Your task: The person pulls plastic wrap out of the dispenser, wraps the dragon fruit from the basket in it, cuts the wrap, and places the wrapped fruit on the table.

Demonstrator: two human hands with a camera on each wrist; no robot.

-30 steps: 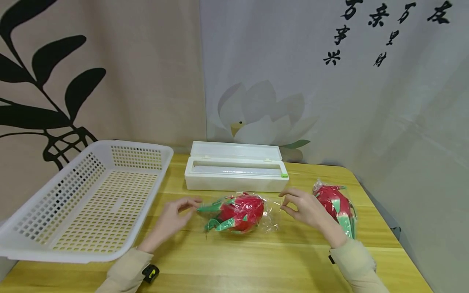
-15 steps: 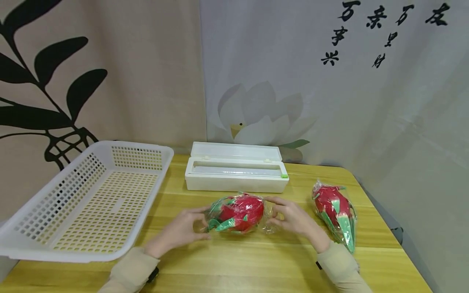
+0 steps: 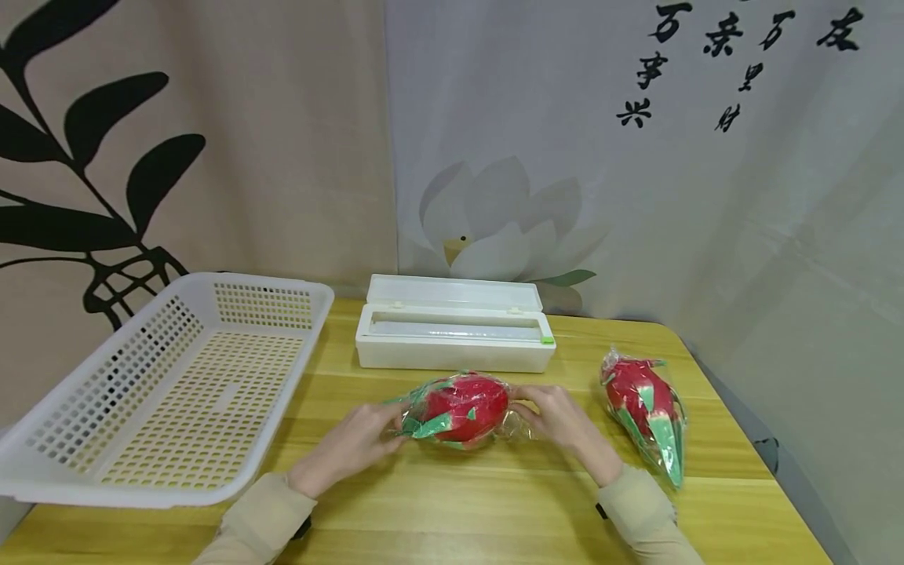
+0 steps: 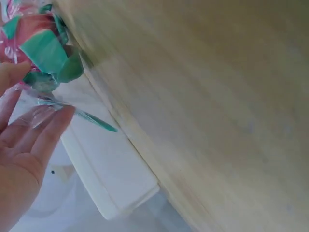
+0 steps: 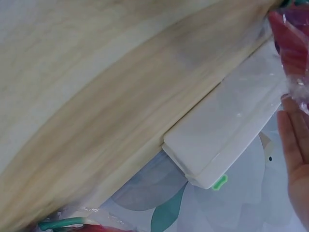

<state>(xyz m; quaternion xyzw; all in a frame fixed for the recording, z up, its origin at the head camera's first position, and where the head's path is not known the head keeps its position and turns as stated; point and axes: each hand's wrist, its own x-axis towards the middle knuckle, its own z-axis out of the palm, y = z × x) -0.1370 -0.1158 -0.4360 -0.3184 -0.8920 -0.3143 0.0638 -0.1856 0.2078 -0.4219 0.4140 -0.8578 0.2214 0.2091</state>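
Observation:
A red dragon fruit [image 3: 466,408] with green leaf tips lies on its side at the table's middle, wrapped in clear plastic film. At its leafy left end, my left hand [image 3: 356,443] holds the film between thumb and fingers. In the left wrist view, the left hand's fingers [image 4: 48,130] lie behind the film and a thin green leaf tip sticks out past them. My right hand [image 3: 561,420] pinches the loose film [image 3: 515,428] at the fruit's right end. The right wrist view shows its fingers [image 5: 292,140] against the crumpled film; the thumb is hidden there.
Behind the fruit stands a white film box [image 3: 455,357] with its lid up and a roll inside. A second wrapped dragon fruit [image 3: 646,408] lies to the right. A large white perforated basket [image 3: 297,392] takes up the left of the wooden table [image 3: 452,518].
Both hands have moved inward to the fruit's two ends, gathering the film closer. The green leaf tips on the left are now drawn in against the fruit.

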